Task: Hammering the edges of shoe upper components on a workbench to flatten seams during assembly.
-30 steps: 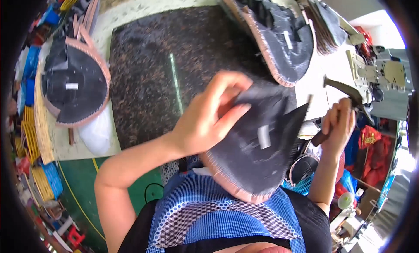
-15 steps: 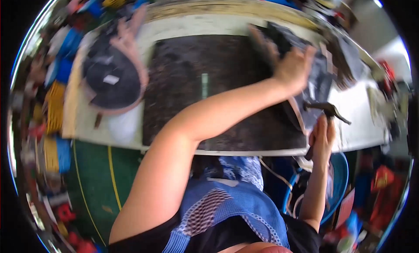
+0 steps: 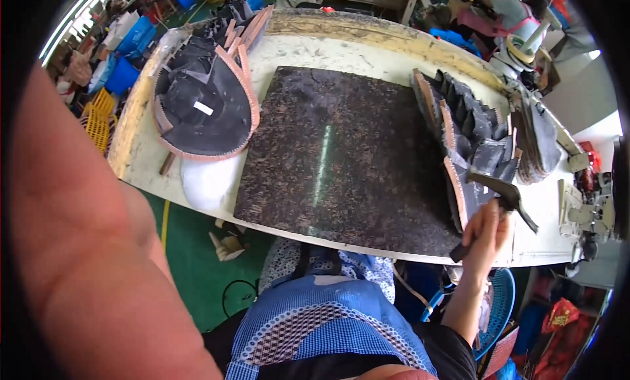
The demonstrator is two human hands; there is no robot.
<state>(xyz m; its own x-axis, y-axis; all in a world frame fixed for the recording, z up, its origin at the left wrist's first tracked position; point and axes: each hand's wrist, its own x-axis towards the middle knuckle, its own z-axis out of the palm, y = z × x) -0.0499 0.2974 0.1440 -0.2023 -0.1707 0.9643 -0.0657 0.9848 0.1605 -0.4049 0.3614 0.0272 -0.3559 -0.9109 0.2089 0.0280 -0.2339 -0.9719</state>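
My right hand (image 3: 487, 230) grips the dark handle of a hammer (image 3: 504, 195) at the right front edge of the bench, its head just over the near end of a pile of black, pink-edged shoe pieces (image 3: 469, 134). My left forearm (image 3: 85, 249) fills the left side close to the camera; its hand is out of sight. A dark speckled stone slab (image 3: 341, 157) lies bare in the middle of the white bench (image 3: 289, 48). A second stack of black pieces with pink toothed edges (image 3: 203, 104) lies left of the slab.
Blue and yellow plastic crates (image 3: 98, 98) stand on the floor at the left. A grey machine (image 3: 594, 212) sits at the bench's right end, and a blue stool (image 3: 502, 308) is under my right arm. The floor below is green.
My left hand carried a black piece to the right pile, let go of it, and the arm has swung up close to the camera. My right hand keeps hold of the hammer.
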